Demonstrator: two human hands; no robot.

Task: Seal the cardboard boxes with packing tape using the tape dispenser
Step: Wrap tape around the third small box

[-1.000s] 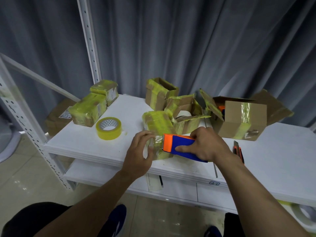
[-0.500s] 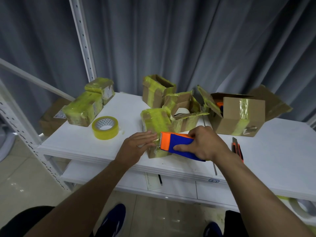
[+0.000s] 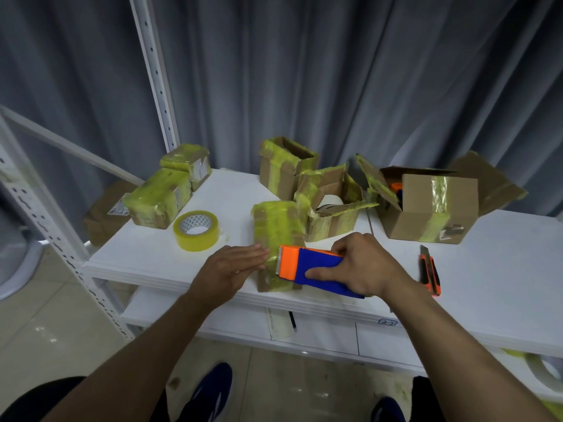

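White roll [image 3: 330, 201] inside open taped box [image 3: 333, 224]; orange-blue item [image 3: 397, 190] inside larger box [image 3: 426, 208]

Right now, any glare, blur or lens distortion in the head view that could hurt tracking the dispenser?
Head view: dim, flat light, no hard shadows; dispenser and right hand sharp, left hand slightly soft; glare: small spots on the floor; wide-angle bend leans the shelf post and bows the shelf edge.
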